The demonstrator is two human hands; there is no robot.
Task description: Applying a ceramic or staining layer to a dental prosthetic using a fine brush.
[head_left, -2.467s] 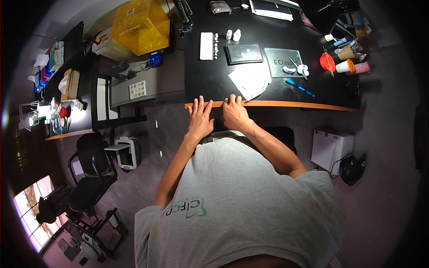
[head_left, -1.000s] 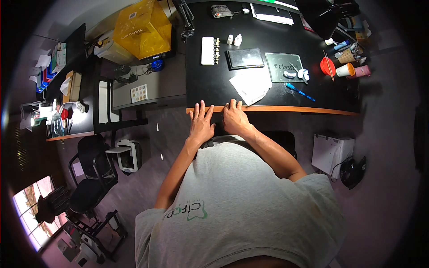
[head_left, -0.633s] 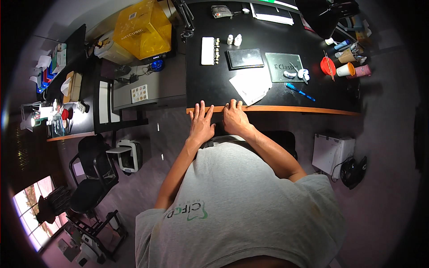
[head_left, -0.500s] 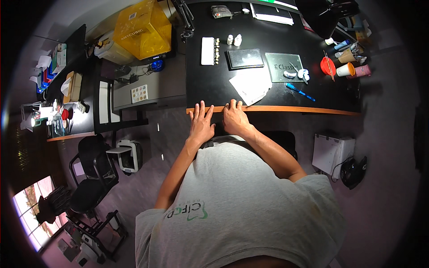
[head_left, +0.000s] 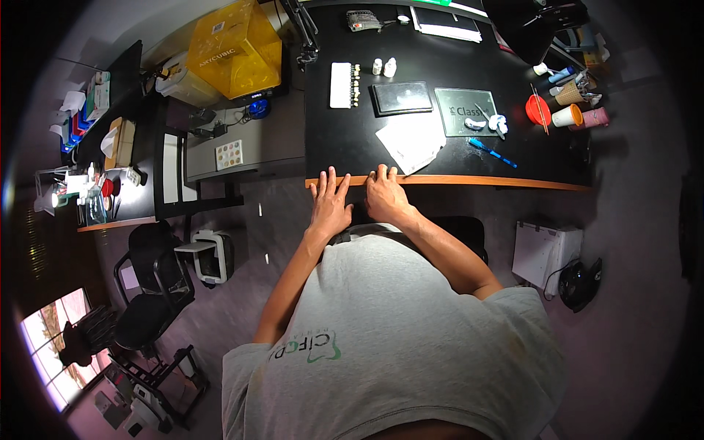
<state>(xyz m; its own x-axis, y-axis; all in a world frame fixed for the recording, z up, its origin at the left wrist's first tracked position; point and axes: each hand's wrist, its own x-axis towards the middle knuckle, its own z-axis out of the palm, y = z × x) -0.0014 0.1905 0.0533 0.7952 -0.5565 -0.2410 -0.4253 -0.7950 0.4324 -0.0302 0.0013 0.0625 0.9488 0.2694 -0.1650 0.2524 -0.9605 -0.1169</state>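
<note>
My left hand (head_left: 331, 199) rests at the orange front edge (head_left: 513, 182) of a black desk, fingers spread and holding nothing. Just to its right, my right hand (head_left: 386, 193) has its fingers curled over that edge, gripping it. Loose white papers (head_left: 411, 143) lie just beyond, with a dark rectangular case (head_left: 403, 97) behind. A glass slab (head_left: 466, 103) carries crumpled white pieces (head_left: 496, 123) and a slim tool; a blue pen (head_left: 493, 152) lies in front of it. Small white bottles (head_left: 389, 67) and a white holder with several small samples (head_left: 342, 86) stand farther back.
Right: red bowl (head_left: 537, 110) with sticks, several cups (head_left: 568, 116), white box (head_left: 546, 251) on the floor. Left: lower grey surface (head_left: 268, 147) with yellow translucent box (head_left: 235, 48), cluttered side desk (head_left: 136, 205), black chair (head_left: 147, 293). A black lamp (head_left: 532, 26) overhangs the back right.
Compared with 2.5 seconds ago, the desk and both hands appear slightly lower in the picture, as the view has shifted. My hands keep their places on the desk edge.
</note>
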